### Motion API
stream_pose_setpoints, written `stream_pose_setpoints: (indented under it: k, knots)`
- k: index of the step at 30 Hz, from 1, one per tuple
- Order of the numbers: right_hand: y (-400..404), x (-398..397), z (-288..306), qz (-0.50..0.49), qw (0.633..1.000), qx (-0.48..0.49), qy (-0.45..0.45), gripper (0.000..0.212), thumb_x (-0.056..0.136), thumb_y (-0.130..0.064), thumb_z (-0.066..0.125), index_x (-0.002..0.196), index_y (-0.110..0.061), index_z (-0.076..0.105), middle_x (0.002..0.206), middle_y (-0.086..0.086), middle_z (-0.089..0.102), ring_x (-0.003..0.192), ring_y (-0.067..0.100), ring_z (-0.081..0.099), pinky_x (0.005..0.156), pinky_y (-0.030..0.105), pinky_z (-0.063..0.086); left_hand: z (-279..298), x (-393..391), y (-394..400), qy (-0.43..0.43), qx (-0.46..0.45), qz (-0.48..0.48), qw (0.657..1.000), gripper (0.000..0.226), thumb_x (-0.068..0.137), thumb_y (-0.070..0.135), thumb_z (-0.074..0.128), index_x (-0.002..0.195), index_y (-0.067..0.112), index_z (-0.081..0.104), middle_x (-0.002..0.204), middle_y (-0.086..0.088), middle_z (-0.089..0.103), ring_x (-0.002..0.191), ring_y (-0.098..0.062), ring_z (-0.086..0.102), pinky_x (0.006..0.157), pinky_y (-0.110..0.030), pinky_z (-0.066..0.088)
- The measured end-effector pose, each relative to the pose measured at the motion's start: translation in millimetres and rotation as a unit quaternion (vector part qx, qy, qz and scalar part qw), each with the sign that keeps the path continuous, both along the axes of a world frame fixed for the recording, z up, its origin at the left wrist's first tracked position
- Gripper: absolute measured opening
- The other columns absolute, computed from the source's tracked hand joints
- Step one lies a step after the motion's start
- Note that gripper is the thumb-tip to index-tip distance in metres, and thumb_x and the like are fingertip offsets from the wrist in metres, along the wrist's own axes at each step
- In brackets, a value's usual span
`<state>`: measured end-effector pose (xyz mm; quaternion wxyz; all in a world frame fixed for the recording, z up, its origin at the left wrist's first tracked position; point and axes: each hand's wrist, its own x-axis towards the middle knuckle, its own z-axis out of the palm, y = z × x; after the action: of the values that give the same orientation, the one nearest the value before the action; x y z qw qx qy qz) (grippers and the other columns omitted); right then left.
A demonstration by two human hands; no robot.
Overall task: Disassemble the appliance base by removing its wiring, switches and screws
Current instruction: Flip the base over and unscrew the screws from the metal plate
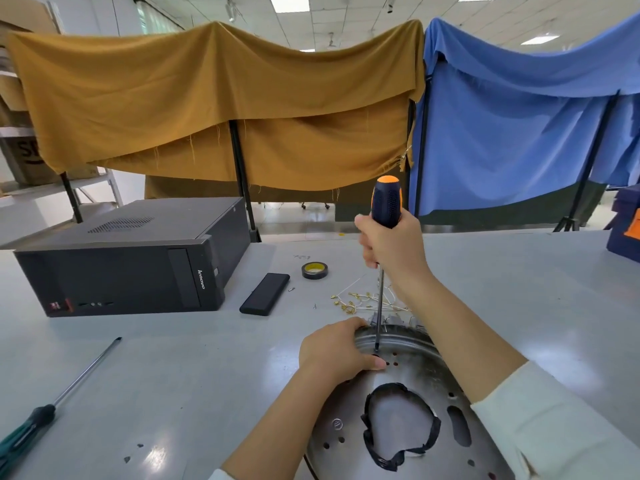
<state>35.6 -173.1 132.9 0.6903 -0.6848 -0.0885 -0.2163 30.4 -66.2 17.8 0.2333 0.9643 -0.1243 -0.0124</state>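
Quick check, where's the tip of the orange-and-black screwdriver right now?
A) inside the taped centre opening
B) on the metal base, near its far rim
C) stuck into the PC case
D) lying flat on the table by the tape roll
B: the right hand holds the orange-and-black screwdriver upright, its tip down on the metal base near the far rim, beside the left hand.
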Motion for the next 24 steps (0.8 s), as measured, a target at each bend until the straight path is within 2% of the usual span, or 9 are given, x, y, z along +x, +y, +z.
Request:
stream_pose_setpoints:
  k: [3, 5, 8, 10, 12, 16, 20, 22, 24]
  knots:
    - [-16.5, 1.7, 6.1, 0.265, 0.962, 0.001, 0.063, 0.029, 0.079, -0.001, 0.057, 0.065, -0.018, 0.038, 0.049, -0.004, 0.029, 0.04, 0.012, 0.024, 0.041, 0.021, 0.019, -0.2, -0.4, -0.4, -0.003, 0.001, -0.002, 1.0, 0.067, 0.063, 0.065, 0.07, 0.122, 0.043, 0.047, 0.111, 0.013, 0.063, 0.104, -0.015, 0.058, 0.072, -0.026, 0.038]
    - [-19.8, 0.5, 6.5, 0.33, 0.941, -0.025, 0.066, 0.028, 0.082, -0.005, 0.059, 0.066, -0.018, 0.04, 0.049, -0.005, 0.031, 0.039, 0.01, 0.025, 0.042, 0.022, 0.021, -0.5, -0.6, -0.4, -0.005, 0.0, -0.003, 1.0, 0.066, 0.063, 0.065, 0.07, 0.121, 0.042, 0.047, 0.11, 0.013, 0.063, 0.104, -0.015, 0.058, 0.071, -0.026, 0.037]
    - [-7.3, -1.8, -3.0, 0.122, 0.991, -0.052, -0.006, 0.02, 0.087, -0.01, 0.06, 0.075, -0.016, 0.044, 0.056, -0.002, 0.043, 0.045, 0.013, 0.039, 0.049, 0.03, 0.042, -0.7, -0.3, -0.5, -0.007, -0.002, -0.002, 1.0, 0.067, 0.063, 0.064, 0.07, 0.123, 0.044, 0.047, 0.113, 0.013, 0.062, 0.106, -0.014, 0.057, 0.073, -0.025, 0.037]
    - [1.1, -2.9, -11.3, -0.068, 0.994, -0.07, -0.049, 0.016, 0.089, -0.018, 0.06, 0.082, -0.024, 0.047, 0.068, 0.0, 0.05, 0.058, 0.015, 0.05, 0.061, 0.037, 0.051, -1.0, -0.3, 0.2, -0.007, -0.004, -0.001, 1.0, 0.069, 0.064, 0.064, 0.07, 0.125, 0.044, 0.046, 0.115, 0.013, 0.062, 0.108, -0.014, 0.057, 0.074, -0.025, 0.037]
    - [6.1, -3.7, -15.8, -0.123, 0.99, -0.043, -0.057, 0.017, 0.09, -0.022, 0.059, 0.083, -0.03, 0.046, 0.072, 0.0, 0.052, 0.063, 0.015, 0.051, 0.064, 0.039, 0.052, -1.0, -0.5, 0.3, -0.006, -0.004, -0.001, 1.0, 0.069, 0.064, 0.064, 0.07, 0.125, 0.044, 0.046, 0.114, 0.013, 0.062, 0.107, -0.014, 0.057, 0.074, -0.025, 0.037]
    - [-4.5, -1.6, -8.5, 0.05, 0.998, 0.031, -0.012, 0.031, 0.088, -0.015, 0.061, 0.064, -0.02, 0.041, 0.048, -0.007, 0.038, 0.038, 0.008, 0.033, 0.036, 0.018, 0.03, 0.4, -0.8, -0.3, -0.005, 0.002, -0.001, 1.0, 0.068, 0.063, 0.064, 0.07, 0.123, 0.043, 0.046, 0.113, 0.013, 0.062, 0.105, -0.014, 0.058, 0.073, -0.025, 0.037]
    - [-25.7, 4.7, -3.0, 0.278, 0.96, 0.015, 0.031, 0.038, 0.085, -0.013, 0.059, 0.056, -0.02, 0.036, 0.044, -0.005, 0.027, 0.036, 0.011, 0.021, 0.036, 0.016, 0.018, 1.1, -1.0, -0.5, -0.006, 0.0, -0.001, 1.0, 0.065, 0.062, 0.065, 0.07, 0.119, 0.043, 0.048, 0.109, 0.013, 0.063, 0.101, -0.014, 0.059, 0.07, -0.025, 0.035]
    - [-29.7, 5.5, -2.6, 0.261, 0.965, 0.008, 0.036, 0.038, 0.086, -0.016, 0.061, 0.057, -0.02, 0.037, 0.047, -0.004, 0.029, 0.038, 0.012, 0.026, 0.038, 0.019, 0.026, 1.0, -1.0, -0.7, -0.004, -0.004, -0.001, 1.0, 0.065, 0.062, 0.065, 0.07, 0.119, 0.043, 0.048, 0.108, 0.013, 0.063, 0.101, -0.014, 0.059, 0.069, -0.026, 0.035]
    - [-27.1, 2.8, -5.6, 0.148, 0.989, -0.03, 0.009, 0.03, 0.088, -0.02, 0.064, 0.065, -0.019, 0.044, 0.051, -0.003, 0.04, 0.042, 0.014, 0.041, 0.043, 0.023, 0.042, 0.7, -0.9, -0.7, -0.004, -0.005, -0.001, 1.0, 0.066, 0.063, 0.065, 0.07, 0.12, 0.043, 0.047, 0.109, 0.014, 0.063, 0.101, -0.014, 0.058, 0.07, -0.025, 0.035]
